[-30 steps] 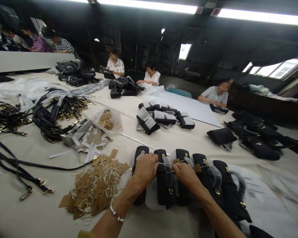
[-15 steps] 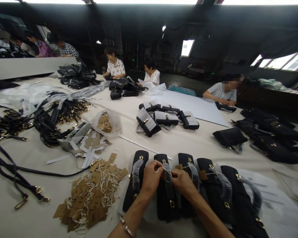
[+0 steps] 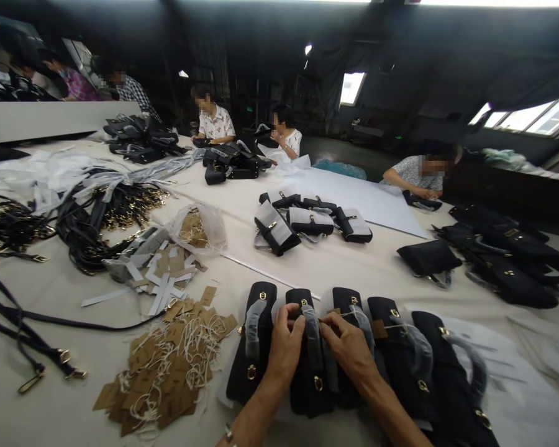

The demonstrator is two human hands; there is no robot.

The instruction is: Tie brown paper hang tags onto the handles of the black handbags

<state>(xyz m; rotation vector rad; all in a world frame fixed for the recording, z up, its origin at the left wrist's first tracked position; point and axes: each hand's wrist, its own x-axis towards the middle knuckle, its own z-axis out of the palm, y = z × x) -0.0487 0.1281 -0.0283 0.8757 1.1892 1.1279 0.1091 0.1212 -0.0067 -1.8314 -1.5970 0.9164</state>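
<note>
Several black handbags lie side by side in front of me, their handles wrapped in clear plastic. Both hands are at the second handbag from the left (image 3: 302, 379), one on each side of its wrapped handle (image 3: 313, 338). My left hand (image 3: 285, 344) has curled fingers, thumb and fingertips close together near the handle's upper end; what they hold is hidden. On the other side, my right hand (image 3: 349, 344) pinches a thin white tag string by the handle. Brown paper tags hang by strings on bags to the right, one tag (image 3: 379, 329) showing clearly.
A heap of brown tags with white strings (image 3: 168, 360) lies left of the bags. Beyond it are a plastic bag of tags (image 3: 198, 226) and black straps (image 3: 81, 236). More handbags (image 3: 310, 220) lie mid-table. Co-workers sit around the far side, one person (image 3: 419, 177) at right.
My hands have shifted slightly at the same handle, the left fingers loosening a little and lowering. Across the table, a co-worker's hand has risen toward the head.
</note>
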